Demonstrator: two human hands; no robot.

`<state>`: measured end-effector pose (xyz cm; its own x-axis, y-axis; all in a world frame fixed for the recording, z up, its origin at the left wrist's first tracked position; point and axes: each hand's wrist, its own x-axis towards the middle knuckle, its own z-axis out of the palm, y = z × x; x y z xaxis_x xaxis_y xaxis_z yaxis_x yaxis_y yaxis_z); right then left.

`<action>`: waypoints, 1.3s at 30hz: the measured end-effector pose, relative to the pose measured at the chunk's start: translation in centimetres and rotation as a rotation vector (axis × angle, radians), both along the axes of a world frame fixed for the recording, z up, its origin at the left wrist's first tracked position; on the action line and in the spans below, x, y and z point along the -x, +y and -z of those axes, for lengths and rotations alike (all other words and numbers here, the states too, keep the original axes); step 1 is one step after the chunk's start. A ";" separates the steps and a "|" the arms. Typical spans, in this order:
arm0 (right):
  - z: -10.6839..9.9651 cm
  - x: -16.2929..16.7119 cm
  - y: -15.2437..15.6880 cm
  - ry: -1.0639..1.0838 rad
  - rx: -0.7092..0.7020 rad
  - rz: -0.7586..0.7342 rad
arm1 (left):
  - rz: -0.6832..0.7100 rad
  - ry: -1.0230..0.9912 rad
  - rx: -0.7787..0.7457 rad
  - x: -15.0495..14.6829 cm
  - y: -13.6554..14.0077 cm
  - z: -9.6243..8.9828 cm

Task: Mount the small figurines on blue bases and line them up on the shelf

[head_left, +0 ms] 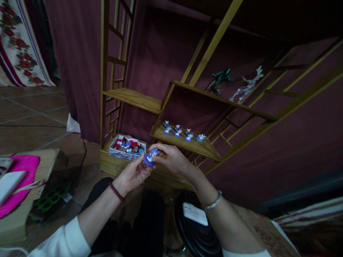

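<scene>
Between my two hands is a small purple-and-white figurine (151,157) on a round purple base. My left hand (135,174) grips the base from the left with thumb and fingers. From the right, my right hand (169,157) pinches the figurine's upper side. Just behind my left hand, a box (123,154) holds several small red, blue, purple and black figurines. On the wooden shelf (199,148) beyond my right hand, several small figurines (177,132) stand in two short rows, with a blue-based figurine (200,137) at the right end.
A green ornament (222,77) and a clear deer figure (248,85) stand on the upper shelf. Below my right arm, a white phone (195,214) lies on a black stool (187,228). A bench with a pink cloth (25,175) is at left.
</scene>
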<state>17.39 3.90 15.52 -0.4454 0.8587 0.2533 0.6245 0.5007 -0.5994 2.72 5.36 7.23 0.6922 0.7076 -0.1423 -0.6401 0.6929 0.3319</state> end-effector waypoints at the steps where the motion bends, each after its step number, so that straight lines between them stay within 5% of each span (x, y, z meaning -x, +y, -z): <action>1: -0.1 -0.1 0.1 -0.017 0.002 0.003 | 0.002 0.000 -0.001 0.0 0.0 0.0; 25: 0.4 1.5 -1.2 -0.137 -0.079 0.240 | -0.154 0.091 -0.034 -0.3 -0.9 0.8; 39: 2.8 1.4 -1.6 -0.010 -0.037 0.385 | -0.226 0.129 -0.247 -0.7 -1.4 1.7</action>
<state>15.97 2.26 12.73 -0.0942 0.9539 0.2850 0.7766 0.2496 -0.5784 3.41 3.99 5.54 0.5013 0.8649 -0.0241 -0.7099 0.4271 0.5600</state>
